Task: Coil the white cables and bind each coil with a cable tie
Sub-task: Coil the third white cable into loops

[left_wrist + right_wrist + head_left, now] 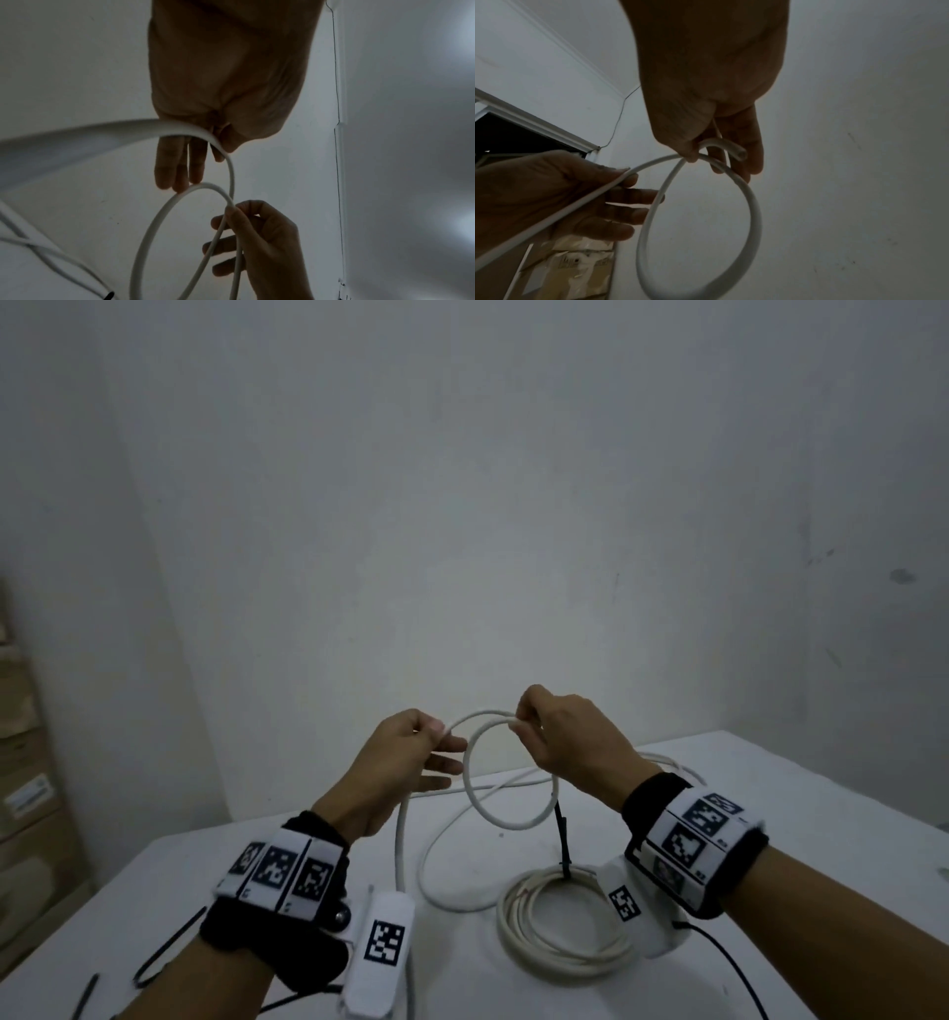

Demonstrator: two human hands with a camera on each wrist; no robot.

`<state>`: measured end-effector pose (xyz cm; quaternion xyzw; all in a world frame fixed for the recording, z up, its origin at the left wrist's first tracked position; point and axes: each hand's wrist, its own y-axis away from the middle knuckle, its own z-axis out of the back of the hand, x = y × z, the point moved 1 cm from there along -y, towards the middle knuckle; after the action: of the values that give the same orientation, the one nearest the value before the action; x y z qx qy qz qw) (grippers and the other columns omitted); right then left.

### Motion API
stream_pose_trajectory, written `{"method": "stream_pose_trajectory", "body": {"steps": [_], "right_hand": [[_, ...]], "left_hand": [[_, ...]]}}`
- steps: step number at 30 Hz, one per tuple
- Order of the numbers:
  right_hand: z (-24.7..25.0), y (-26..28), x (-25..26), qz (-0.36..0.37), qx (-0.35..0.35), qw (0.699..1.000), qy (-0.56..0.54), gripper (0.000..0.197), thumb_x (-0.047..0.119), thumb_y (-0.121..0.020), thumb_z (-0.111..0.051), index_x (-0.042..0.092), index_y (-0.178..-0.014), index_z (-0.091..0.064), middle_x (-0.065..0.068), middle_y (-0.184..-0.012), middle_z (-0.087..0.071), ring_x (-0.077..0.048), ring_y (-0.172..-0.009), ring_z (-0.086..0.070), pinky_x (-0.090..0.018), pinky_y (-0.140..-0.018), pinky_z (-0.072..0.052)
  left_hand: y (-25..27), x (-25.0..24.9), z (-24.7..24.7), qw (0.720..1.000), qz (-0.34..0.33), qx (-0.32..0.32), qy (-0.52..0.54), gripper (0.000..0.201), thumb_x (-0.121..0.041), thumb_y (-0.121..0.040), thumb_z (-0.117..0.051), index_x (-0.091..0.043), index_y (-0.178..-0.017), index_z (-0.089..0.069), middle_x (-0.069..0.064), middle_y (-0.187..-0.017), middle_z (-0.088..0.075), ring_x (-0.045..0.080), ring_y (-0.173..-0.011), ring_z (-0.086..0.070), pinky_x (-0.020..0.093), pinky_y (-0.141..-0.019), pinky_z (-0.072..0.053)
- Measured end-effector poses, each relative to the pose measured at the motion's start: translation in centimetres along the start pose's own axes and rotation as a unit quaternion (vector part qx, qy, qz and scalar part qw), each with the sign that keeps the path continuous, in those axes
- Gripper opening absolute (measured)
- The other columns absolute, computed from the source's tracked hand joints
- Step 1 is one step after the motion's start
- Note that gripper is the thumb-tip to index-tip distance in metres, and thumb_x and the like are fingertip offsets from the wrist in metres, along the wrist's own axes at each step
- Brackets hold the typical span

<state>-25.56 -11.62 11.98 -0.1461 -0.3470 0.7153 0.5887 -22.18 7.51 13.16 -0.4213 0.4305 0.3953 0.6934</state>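
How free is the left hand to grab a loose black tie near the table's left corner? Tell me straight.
Probably not yet. The left hand pinches the white cable that the right hand is looping. The black tie lies uncovered on the table, so nothing blocks the way once it lets go.

A plain white table [801,793] carried a bound coil of white cable [560,924] near its middle, loose white cable [441,865] behind it, and thin black cable ties [164,950] toward its left edge.
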Motion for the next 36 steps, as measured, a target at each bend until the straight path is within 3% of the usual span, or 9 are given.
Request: {"method": "stream_pose_trajectory", "body": {"steps": [3, 7, 9, 11, 16, 21, 25, 30, 36], "right_hand": [[-0.3, 0.2, 0.2, -0.020, -0.028, 0.997, -0.064, 0.022, 0.030, -0.096, -0.052, 0.008, -0.097, -0.054, -0.009, -0.079, -0.066, -0.024, -0.065, -0.055, -0.032, -0.061, -0.043], [-0.6, 0.1, 0.7, -0.065, -0.084, 0.985, -0.137, 0.017, 0.026, -0.093, -0.056, 0.011, -0.089, -0.050, -0.008, -0.079, -0.066, -0.027, -0.069, -0.057, -0.038, -0.065, -0.046], [-0.7, 0.0, 0.9, -0.085, -0.093, 0.979, -0.157, 0.020, 0.025, -0.093, -0.057, 0.014, -0.081, -0.044, -0.005, -0.071, -0.061, -0.025, -0.065, -0.053, -0.034, -0.059, -0.040], [-0.9, 0.0, 1.0, -0.092, -0.090, 0.977, -0.172, 0.024, 0.023, -0.092, -0.059, 0.015, -0.077, -0.041, 0.002, -0.063, -0.051, -0.021, -0.062, -0.046, -0.031, -0.055, -0.034], [-1.7, 0.3, 1.5, -0.096, -0.101, 0.978, -0.154, 0.023, 0.025, -0.092, -0.057, 0.016, -0.078, -0.042, 0.002, -0.069, -0.050, -0.019, -0.064, -0.045, -0.027, -0.053, -0.031], [-2.5, 0.3, 1.9, -0.130, -0.128, 0.961, -0.208, 0.028, 0.023, -0.090, -0.060, 0.019, -0.072, -0.039, 0.004, -0.067, -0.048, -0.015, -0.061, -0.044, -0.025, -0.054, -0.034], [-3.1, 0.4, 1.6, -0.134, -0.135, 0.956, -0.223, 0.040, 0.019, -0.085, -0.066, 0.025, -0.062, -0.035, 0.005, -0.074, -0.042, -0.006, -0.064, -0.041, -0.012, -0.057, -0.033], [-4.0, 0.9, 2.1, -0.139, -0.124, 0.941, -0.283, 0.034, 0.024, -0.087, -0.065, 0.025, -0.069, -0.037, 0.004, -0.072, -0.047, -0.006, -0.061, -0.040, -0.019, -0.058, -0.033], [-2.2, 1.3, 1.4, -0.154, -0.001, 0.856, -0.493, 0.023, 0.015, -0.088, -0.066, 0.010, -0.096, -0.046, -0.017, -0.075, -0.061, -0.007, -0.049, -0.056, -0.015, -0.047, -0.044]], "left_hand": [[0.4, 0.6, -0.5, 0.999, -0.038, -0.026, -0.017, 0.023, -0.020, -0.103, -0.040, -0.006, -0.092, -0.054, 0.009, -0.098, -0.072, 0.022, -0.088, -0.068, 0.039, -0.079, -0.055], [1.2, 0.6, -1.3, 0.995, -0.083, -0.036, 0.032, 0.017, -0.016, -0.102, -0.041, -0.003, -0.095, -0.049, 0.009, -0.071, -0.059, 0.019, -0.050, -0.055, 0.029, -0.041, -0.046], [1.2, 0.7, -1.5, 0.993, -0.101, -0.050, 0.032, 0.015, -0.015, -0.102, -0.042, -0.003, -0.096, -0.048, 0.006, -0.067, -0.054, 0.016, -0.041, -0.046, 0.021, -0.036, -0.034], [1.1, 0.7, -1.7, 0.992, -0.102, -0.065, 0.041, 0.015, -0.017, -0.102, -0.042, -0.005, -0.095, -0.048, 0.006, -0.068, -0.054, 0.015, -0.038, -0.042, 0.019, -0.035, -0.029], [1.7, 0.4, -2.6, 0.992, -0.070, -0.054, 0.093, 0.018, -0.024, -0.104, -0.037, -0.009, -0.096, -0.043, 0.012, -0.074, -0.065, 0.023, -0.044, -0.059, 0.027, -0.039, -0.045], [1.4, 0.9, -3.1, 0.991, -0.068, -0.076, 0.086, 0.019, -0.023, -0.103, -0.038, -0.011, -0.090, -0.040, 0.008, -0.061, -0.050, 0.015, -0.038, -0.035, 0.021, -0.034, -0.028], [1.5, 0.8, -3.2, 0.989, -0.022, -0.043, 0.138, 0.018, -0.018, -0.103, -0.038, -0.008, -0.089, -0.043, 0.010, -0.063, -0.056, 0.021, -0.044, -0.052, 0.029, -0.043, -0.048], [0.7, 0.7, -3.1, 0.982, -0.053, -0.092, 0.157, 0.021, -0.016, -0.101, -0.043, -0.014, -0.080, -0.039, -0.003, -0.051, -0.035, 0.011, -0.037, -0.028, 0.019, -0.039, -0.023], [0.1, 1.1, -1.8, 0.973, -0.047, -0.115, 0.196, 0.024, -0.015, -0.099, -0.048, -0.015, -0.076, -0.041, -0.008, -0.046, -0.035, 0.008, -0.035, -0.024, 0.018, -0.038, -0.019]]}}
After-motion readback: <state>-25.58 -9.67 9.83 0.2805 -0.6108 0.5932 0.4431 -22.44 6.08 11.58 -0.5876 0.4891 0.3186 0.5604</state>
